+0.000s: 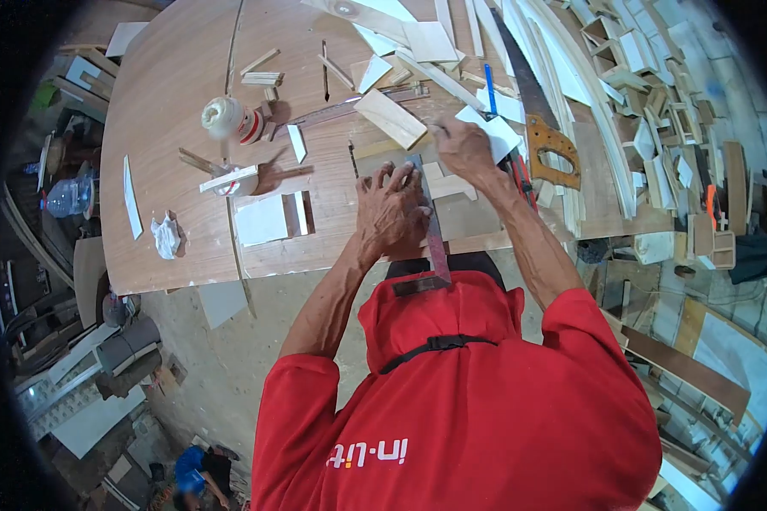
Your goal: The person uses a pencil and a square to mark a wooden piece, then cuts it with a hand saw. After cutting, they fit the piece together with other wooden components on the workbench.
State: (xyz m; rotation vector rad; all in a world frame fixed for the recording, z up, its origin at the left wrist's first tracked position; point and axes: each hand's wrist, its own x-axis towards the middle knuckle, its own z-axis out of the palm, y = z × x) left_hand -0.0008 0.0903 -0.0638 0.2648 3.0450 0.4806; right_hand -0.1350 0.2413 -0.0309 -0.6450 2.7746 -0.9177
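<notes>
I'm getting a bright desk, shadows falling right from light on the left. Fisheye bends its edges; black swallows my corners.

Square beside left hand, overhanging table edge. Block beyond that hand. Saw right of right hand. 2 jars on table, left of hands.

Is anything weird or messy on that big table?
Yes, a crumpled white wad lies near the front left corner of the table. It looks odd because the white strip beside it is flat and straight-edged. I can't tell if it's cloth or paper.
</notes>
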